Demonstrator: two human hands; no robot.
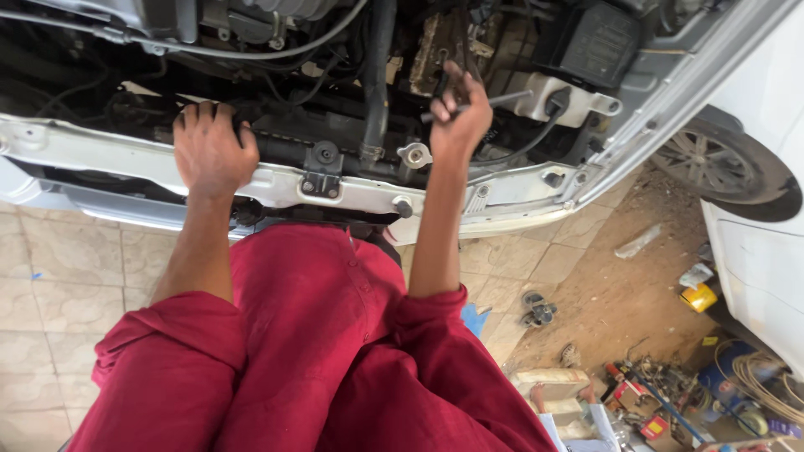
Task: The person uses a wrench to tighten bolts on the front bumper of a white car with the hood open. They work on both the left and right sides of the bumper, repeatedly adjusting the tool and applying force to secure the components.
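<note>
A slim grey metal tool (494, 100) is held in the open engine bay at about one o'clock from frame centre, its shaft pointing toward three o'clock, where a white reservoir (559, 99) is seen just beside its tip. The right hand (459, 113) is closed around the tool's handle end, fingers curled tight, the hand raised above the front crossmember (276, 186). The left hand (209, 146) is laid flat at ten o'clock, palm down on the crossmember's upper edge, fingers together and bent over it into the bay; nothing is gripped. A thick black hose (377, 75) is observed between the two hands, running upright toward twelve o'clock. Red sleeves (318, 351) fill the six o'clock area. At three o'clock a wheel (712, 159) is noted, and at five o'clock scattered tools (662, 393) lie on the dirt floor.
</note>
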